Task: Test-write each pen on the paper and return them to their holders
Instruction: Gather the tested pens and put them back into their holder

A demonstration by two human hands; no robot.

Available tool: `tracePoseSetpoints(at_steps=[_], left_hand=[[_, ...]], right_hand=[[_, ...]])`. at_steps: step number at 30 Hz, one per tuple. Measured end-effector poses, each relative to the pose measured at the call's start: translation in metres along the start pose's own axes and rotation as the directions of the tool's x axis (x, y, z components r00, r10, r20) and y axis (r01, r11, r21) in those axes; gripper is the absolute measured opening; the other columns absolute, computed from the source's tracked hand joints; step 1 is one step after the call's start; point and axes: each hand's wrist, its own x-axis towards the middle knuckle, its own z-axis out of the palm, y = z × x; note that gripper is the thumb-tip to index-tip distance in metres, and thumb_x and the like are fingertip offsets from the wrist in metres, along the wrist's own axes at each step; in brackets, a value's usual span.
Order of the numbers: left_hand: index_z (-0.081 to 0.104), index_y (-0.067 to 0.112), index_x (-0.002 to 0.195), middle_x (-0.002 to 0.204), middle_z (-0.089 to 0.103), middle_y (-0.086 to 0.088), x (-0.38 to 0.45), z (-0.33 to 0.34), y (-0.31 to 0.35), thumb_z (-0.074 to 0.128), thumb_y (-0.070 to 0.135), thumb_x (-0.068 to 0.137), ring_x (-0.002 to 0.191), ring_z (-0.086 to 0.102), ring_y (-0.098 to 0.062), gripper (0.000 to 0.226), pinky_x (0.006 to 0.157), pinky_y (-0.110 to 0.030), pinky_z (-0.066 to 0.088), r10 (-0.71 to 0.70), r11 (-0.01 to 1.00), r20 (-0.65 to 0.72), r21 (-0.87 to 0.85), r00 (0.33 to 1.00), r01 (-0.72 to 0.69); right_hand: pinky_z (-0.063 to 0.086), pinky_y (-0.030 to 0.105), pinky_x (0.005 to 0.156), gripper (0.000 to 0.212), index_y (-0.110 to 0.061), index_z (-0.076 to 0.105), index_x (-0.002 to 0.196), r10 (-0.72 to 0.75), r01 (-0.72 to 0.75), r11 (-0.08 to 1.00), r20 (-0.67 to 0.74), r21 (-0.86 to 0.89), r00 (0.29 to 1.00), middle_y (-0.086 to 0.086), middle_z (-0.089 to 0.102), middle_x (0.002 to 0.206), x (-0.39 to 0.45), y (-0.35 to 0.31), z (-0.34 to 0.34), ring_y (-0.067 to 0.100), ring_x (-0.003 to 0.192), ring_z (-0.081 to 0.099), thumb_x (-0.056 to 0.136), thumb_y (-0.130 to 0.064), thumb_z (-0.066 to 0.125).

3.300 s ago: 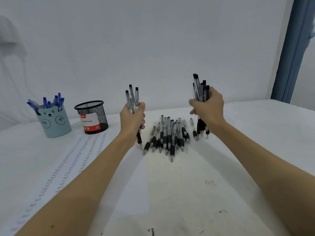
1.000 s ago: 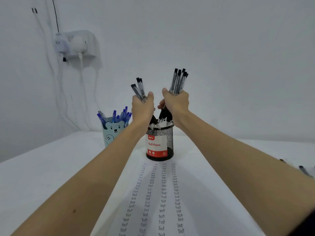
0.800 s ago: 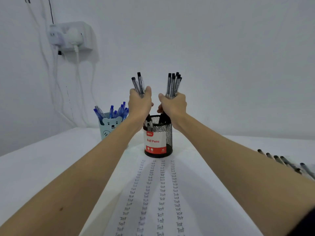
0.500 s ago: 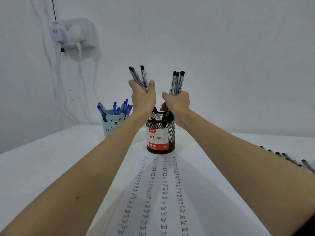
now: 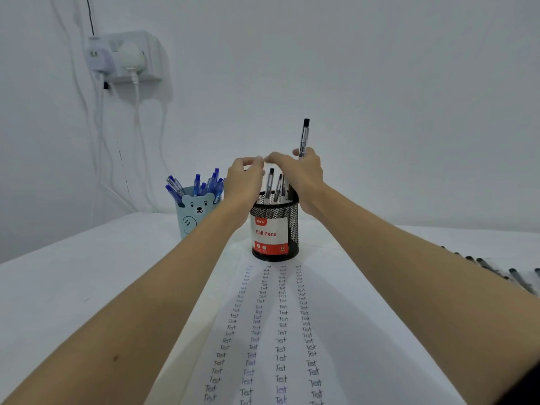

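One black ballpoint pen [image 5: 304, 137] stands upright, pinched in right hand [image 5: 301, 173] over the black mesh holder [image 5: 274, 226], where others already stand. Left hand [image 5: 244, 178]: fingers loosely curled, empty. Pen likely light, stiff, smooth-barrelled; best gripped mid-barrel or at the rubber grip.

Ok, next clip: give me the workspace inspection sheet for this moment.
Surface: white table, long paper sheet with columns of handwritten "Test".
Job's things: black mesh holder with black pens inside; bear cup with blue pens; more black pens lying at right.
Clutter: nothing seen.
Grippers: left hand above the holder, fingers curled, contents unclear; right hand holds one upright pen.
Cables: white leads hanging from wall socket.
Surroundings: plain white wall.
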Motion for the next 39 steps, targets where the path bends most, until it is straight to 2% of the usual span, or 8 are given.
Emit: tracePoseSetpoints(at_steps=[4, 11, 16, 22, 26, 31, 37, 39], left_hand=[[0.042, 0.013, 0.137, 0.125, 0.054, -0.002, -0.003, -0.002, 0.003, 0.031, 0.039, 0.100, 0.090, 0.050, -0.009, 0.047, 0.079, -0.027, 0.032, -0.014, 0.999, 0.015, 0.038, 1.000, 0.014], [0.044, 0.020, 0.138, 0.142, 0.044, 0.002, -0.016, -0.006, 0.016, 0.030, 0.026, 0.100, 0.130, 0.037, -0.014, 0.040, 0.088, -0.021, 0.023, 0.129, 0.984, -0.036, 0.127, 0.991, -0.123], [0.046, 0.020, 0.135, 0.138, 0.047, 0.002, -0.024, -0.005, 0.031, 0.029, 0.022, 0.100, 0.108, 0.036, -0.005, 0.039, 0.088, -0.020, 0.026, 0.184, 0.978, -0.027, 0.100, 0.982, -0.181], [0.046, 0.019, 0.135, 0.104, 0.045, 0.013, -0.029, -0.008, 0.039, 0.027, 0.026, 0.101, 0.099, 0.038, -0.008, 0.039, 0.080, -0.019, 0.029, 0.102, 0.993, -0.030, 0.055, 0.994, -0.100], [0.051, 0.022, 0.122, 0.079, 0.038, 0.017, -0.036, -0.008, 0.042, 0.029, 0.025, 0.101, 0.080, 0.040, -0.006, 0.031, 0.061, -0.017, 0.028, 0.085, 0.995, -0.031, 0.049, 0.996, -0.084], [0.046, 0.018, 0.135, 0.128, 0.051, 0.007, -0.067, 0.008, 0.048, 0.037, 0.020, 0.097, 0.107, 0.053, -0.011, 0.039, 0.085, -0.019, 0.040, 0.168, 0.975, 0.085, 0.130, 0.982, -0.178], [0.051, 0.017, 0.129, 0.133, 0.052, -0.002, -0.112, 0.047, 0.039, 0.050, 0.019, 0.091, 0.121, 0.042, -0.019, 0.038, 0.112, -0.031, 0.017, 0.292, 0.821, 0.274, 0.419, 0.916, -0.387], [0.053, 0.014, 0.127, 0.133, 0.053, -0.003, -0.122, 0.058, 0.037, 0.050, 0.019, 0.092, 0.118, 0.047, -0.018, 0.036, 0.102, -0.026, 0.028, 0.282, 0.827, 0.319, 0.398, 0.905, -0.397]], right_hand=[[0.042, 0.029, 0.073, 0.050, -0.010, 0.048, 0.108, 0.129, -0.135, 0.985, 0.060, 0.105, 0.990, 0.002, 0.054, 0.100, -0.002, -0.004, -0.003, 0.017, 0.088, 0.053, 0.082, -0.052, 0.060], [0.034, 0.023, 0.055, 0.036, -0.013, 0.050, 0.091, 0.052, -0.046, 0.982, -0.029, 0.181, 0.998, -0.003, 0.050, 0.083, -0.004, -0.011, -0.010, 0.011, 0.070, 0.049, 0.073, -0.031, 0.075], [0.037, 0.034, 0.096, 0.087, -0.002, 0.026, 0.142, 0.121, -0.111, 0.991, 0.164, -0.070, 0.979, 0.014, 0.042, 0.142, -0.009, -0.009, -0.016, 0.025, 0.125, 0.043, 0.080, -0.042, 0.072], [0.023, 0.040, 0.112, 0.115, -0.005, 0.003, 0.150, 0.172, -0.150, 0.983, 0.238, -0.108, 0.956, 0.011, 0.016, 0.157, -0.016, -0.015, -0.026, 0.027, 0.143, 0.019, 0.073, -0.057, 0.071], [0.026, 0.040, 0.109, 0.091, -0.006, 0.018, 0.148, 0.117, -0.102, 0.991, 0.196, -0.084, 0.974, 0.009, 0.028, 0.153, -0.024, -0.043, -0.047, 0.027, 0.139, 0.027, 0.082, -0.043, 0.069], [0.039, 0.034, 0.082, 0.044, -0.007, 0.053, 0.125, 0.118, -0.090, 0.964, 0.103, -0.250, 0.988, 0.009, 0.058, 0.118, -0.040, -0.066, -0.111, 0.025, 0.097, 0.050, 0.089, -0.031, 0.061], [0.037, 0.026, 0.060, 0.022, -0.010, 0.062, 0.084, 0.224, -0.149, 0.733, 0.028, -0.663, 0.974, 0.003, 0.061, 0.077, -0.079, -0.043, -0.210, 0.019, 0.065, 0.049, 0.089, -0.031, 0.061], [0.035, 0.023, 0.055, 0.023, -0.007, 0.060, 0.082, 0.236, -0.181, 0.633, -0.035, -0.752, 0.971, 0.003, 0.060, 0.073, -0.093, -0.032, -0.236, 0.017, 0.059, 0.047, 0.088, -0.029, 0.062]])
